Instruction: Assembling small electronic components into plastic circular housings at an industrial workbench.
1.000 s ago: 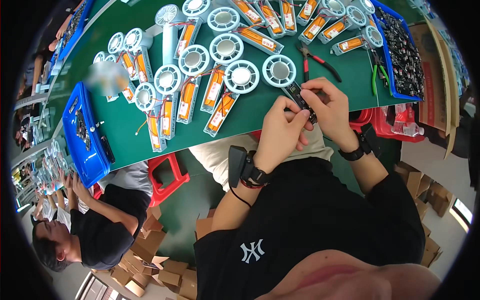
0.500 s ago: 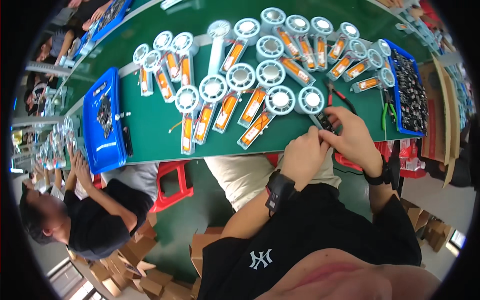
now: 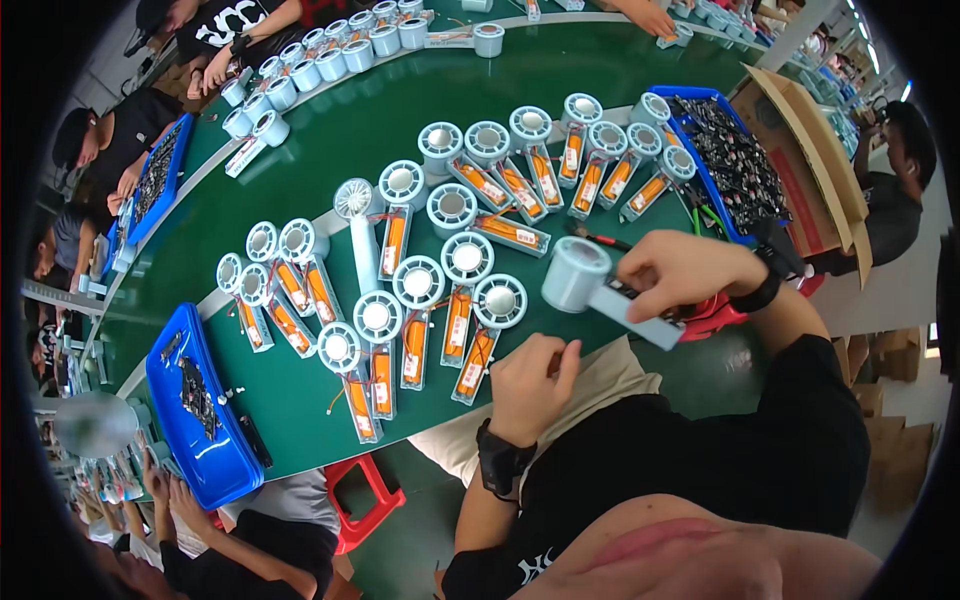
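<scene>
My right hand [image 3: 665,275] is closed around the handle of a pale blue handheld fan [image 3: 578,275], tilted with its round head up and to the left. A dark part shows at the handle under my fingers; its kind is unclear. Below and left of that fan, my left hand [image 3: 530,390] is loosely curled, apart from it, with nothing visible in the fingers. Several similar fans lie across the green table, among them one fan [image 3: 500,300] with an orange battery [image 3: 475,365] in its open handle. One whole-handled fan [image 3: 354,199] lies among them.
A blue tray of small dark parts [image 3: 735,165] lies right, beside a cardboard box [image 3: 800,150]. Green-handled pliers [image 3: 712,218] lie near that tray. Another blue tray [image 3: 215,455] is at left. Co-workers sit around the green table [image 3: 330,140], with a row of fan bodies [image 3: 330,65] across it.
My hands have separated. My right hand has lifted the fan off the table, while my left hand has drawn away to the left. The view has shifted, showing more of the far side.
</scene>
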`<state>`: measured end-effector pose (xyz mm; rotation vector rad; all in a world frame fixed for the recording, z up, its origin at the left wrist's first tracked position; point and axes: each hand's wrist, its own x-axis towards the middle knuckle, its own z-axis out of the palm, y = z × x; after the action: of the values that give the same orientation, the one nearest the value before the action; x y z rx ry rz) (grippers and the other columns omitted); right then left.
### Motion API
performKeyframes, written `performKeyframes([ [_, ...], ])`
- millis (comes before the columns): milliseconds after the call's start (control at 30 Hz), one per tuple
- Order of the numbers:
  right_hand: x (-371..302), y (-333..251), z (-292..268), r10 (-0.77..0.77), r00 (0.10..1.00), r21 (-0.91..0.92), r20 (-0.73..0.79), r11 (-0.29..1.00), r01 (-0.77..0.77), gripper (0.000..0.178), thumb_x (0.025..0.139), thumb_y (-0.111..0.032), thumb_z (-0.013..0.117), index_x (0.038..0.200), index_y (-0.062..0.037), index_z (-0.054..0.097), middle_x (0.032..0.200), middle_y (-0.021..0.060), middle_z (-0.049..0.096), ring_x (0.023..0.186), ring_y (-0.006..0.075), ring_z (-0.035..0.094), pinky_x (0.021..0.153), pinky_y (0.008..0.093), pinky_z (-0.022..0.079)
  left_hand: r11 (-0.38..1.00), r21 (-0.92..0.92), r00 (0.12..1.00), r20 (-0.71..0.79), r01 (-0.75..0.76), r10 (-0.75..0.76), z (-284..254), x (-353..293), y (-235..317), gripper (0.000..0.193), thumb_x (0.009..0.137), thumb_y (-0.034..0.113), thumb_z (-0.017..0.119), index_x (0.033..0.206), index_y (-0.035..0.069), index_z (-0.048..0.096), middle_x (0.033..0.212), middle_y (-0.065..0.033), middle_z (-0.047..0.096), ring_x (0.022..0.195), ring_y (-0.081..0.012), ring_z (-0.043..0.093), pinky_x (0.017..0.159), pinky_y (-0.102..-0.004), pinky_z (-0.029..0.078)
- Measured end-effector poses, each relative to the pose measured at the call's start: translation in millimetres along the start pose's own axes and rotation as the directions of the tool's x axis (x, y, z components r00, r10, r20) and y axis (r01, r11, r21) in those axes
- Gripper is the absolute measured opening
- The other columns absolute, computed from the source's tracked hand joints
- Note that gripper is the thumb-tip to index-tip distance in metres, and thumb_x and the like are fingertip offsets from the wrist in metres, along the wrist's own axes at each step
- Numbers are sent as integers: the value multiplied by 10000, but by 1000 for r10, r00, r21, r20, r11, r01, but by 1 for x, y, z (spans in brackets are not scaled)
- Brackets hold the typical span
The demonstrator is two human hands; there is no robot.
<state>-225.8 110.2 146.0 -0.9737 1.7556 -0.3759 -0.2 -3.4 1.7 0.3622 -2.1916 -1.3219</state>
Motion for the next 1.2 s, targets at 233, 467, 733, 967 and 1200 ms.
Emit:
performKeyframes([
  [233,87,-13,-137,-329,755,-185,-567,944,273,335,932,-295,706,824,16,644,658,32,581,569,104,569,510,285,440,1000,22,999,23,21,-22,3,8,4,182,908,120,779,833,36,636,659,-97,629,537,-241,630,522,-337,487],
  [467,230,30,-247,8,654,-165,-756,965,-203,441,808,-376,781,943,44,752,787,159,740,691,307,741,687,394,620,993,120,996,-88,7,4,14,7,1,179,894,101,778,797,64,631,641,-51,590,518,-226,585,494,-344,459],
  [733,167,-87,-146,-685,461,-584,-564,726,363,663,920,-319,758,1460,-17,518,1473,214,562,1262,316,633,997,454,547,987,144,983,-178,70,-44,7,-4,3,180,918,126,768,830,41,636,675,-93,622,544,-228,620,517,-339,480],
  [967,110,-161,-58,-860,473,-115,-189,498,859,610,971,-261,716,1480,-6,497,1500,189,534,1294,296,609,1010,447,542,972,211,985,-114,-101,127,16,9,7,178,902,138,755,819,50,624,690,-82,591,591,-264,615,541,-367,485],
  [1200,45,-192,-22,-940,314,-224,-133,337,914,602,965,-241,719,1474,-4,498,1502,185,530,1294,297,608,1008,442,544,942,335,981,-172,-31,94,17,-26,5,222,943,216,695,807,64,609,735,-124,600,686,-328,634,607,-431,505],
])
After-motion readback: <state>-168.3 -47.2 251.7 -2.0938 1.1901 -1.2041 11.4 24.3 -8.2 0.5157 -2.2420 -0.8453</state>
